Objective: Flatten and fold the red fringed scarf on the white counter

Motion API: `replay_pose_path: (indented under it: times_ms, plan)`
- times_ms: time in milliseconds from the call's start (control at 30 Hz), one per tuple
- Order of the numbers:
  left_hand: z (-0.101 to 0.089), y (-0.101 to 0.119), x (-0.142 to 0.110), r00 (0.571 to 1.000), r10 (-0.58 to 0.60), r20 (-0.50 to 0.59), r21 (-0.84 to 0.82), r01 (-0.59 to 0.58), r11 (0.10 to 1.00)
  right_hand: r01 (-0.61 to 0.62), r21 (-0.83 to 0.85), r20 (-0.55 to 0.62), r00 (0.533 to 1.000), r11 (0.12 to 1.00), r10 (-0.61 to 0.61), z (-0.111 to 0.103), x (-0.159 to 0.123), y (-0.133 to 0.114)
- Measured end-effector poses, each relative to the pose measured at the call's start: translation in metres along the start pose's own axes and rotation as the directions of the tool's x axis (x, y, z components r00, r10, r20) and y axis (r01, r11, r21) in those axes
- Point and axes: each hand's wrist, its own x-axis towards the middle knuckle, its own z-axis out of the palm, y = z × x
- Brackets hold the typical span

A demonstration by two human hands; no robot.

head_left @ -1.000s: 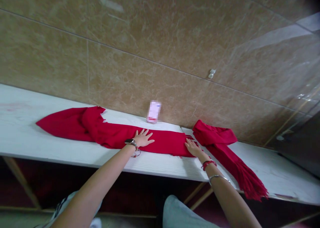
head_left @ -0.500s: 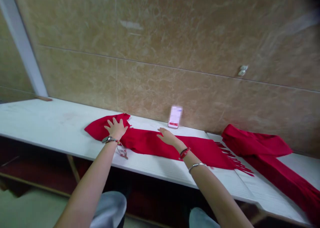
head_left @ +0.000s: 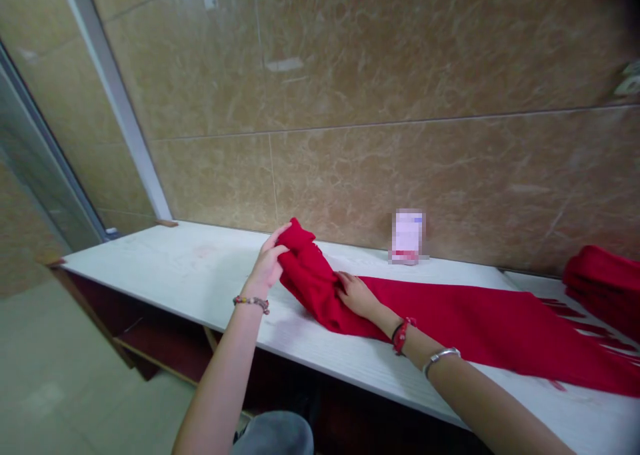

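A long red scarf [head_left: 450,315] lies stretched along the white countertop, with its fringe at the right. Its left part is raised and bunched up. My left hand [head_left: 270,262] is closed around that bunched end, thumb and fingers wrapped over the cloth. Farther right, my right hand [head_left: 359,296] rests against the scarf with its fingers curled into a fold where the raised part meets the flat part; the fingertips are partly hidden by cloth. At the right edge lies a second folded red scarf [head_left: 603,288], partly out of view.
A phone [head_left: 407,238] with a blurred screen leans on the brown tiled wall [head_left: 350,155] behind the counter. The white countertop [head_left: 175,268] ends at the left above open shelves [head_left: 155,345]. My knee [head_left: 275,432] is below the front edge.
My left hand went from lying spread on the scarf to gripping its left end, which is now lifted and pulled rightward. My right hand moved left along the cloth. The view turned left.
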Motion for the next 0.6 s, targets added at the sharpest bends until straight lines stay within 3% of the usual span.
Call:
replay_pose_path:
  times_ms: [67,167,233,267,333,367,433,533,600]
  plan:
    - [0.001,-0.002,0.002,0.999,-0.023,-0.034,-0.007,0.023,1.000,-0.025,0.052,-0.038,0.999,0.998,0.027,-0.002,0.001,0.004]
    - [-0.008,-0.024,0.000,0.953,-0.213,-0.215,0.212,0.259,0.942,-0.070,0.057,-0.057,0.996,0.996,0.073,-0.006,0.002,0.010]
    - [-0.019,-0.041,-0.006,0.895,-0.276,-0.350,0.502,0.428,0.751,-0.093,0.038,-0.067,0.993,0.995,0.096,-0.009,0.001,0.013]
    - [-0.023,-0.046,-0.010,0.895,-0.258,-0.364,0.632,0.441,0.637,-0.104,0.028,-0.073,0.992,0.994,0.106,-0.009,0.000,0.014]
    - [-0.027,-0.049,-0.014,0.931,-0.211,-0.299,0.808,0.365,0.463,-0.120,-0.001,-0.077,0.990,0.993,0.120,-0.009,-0.002,0.014]
    - [-0.026,-0.046,-0.012,0.954,-0.177,-0.242,0.855,0.296,0.426,-0.121,-0.022,-0.075,0.990,0.992,0.119,-0.009,-0.004,0.012]
    - [-0.018,-0.037,-0.002,0.989,-0.071,-0.132,0.902,0.150,0.404,-0.116,-0.068,-0.065,0.992,0.991,0.112,-0.007,-0.008,0.009]
    - [0.004,-0.024,0.029,0.997,0.076,0.023,0.928,-0.050,0.369,-0.116,-0.093,-0.045,0.993,0.989,0.112,-0.006,-0.011,0.005]
    - [0.019,-0.025,0.051,0.993,0.006,0.119,0.928,-0.113,0.355,-0.132,-0.081,-0.033,0.991,0.988,0.130,-0.006,-0.012,0.003]
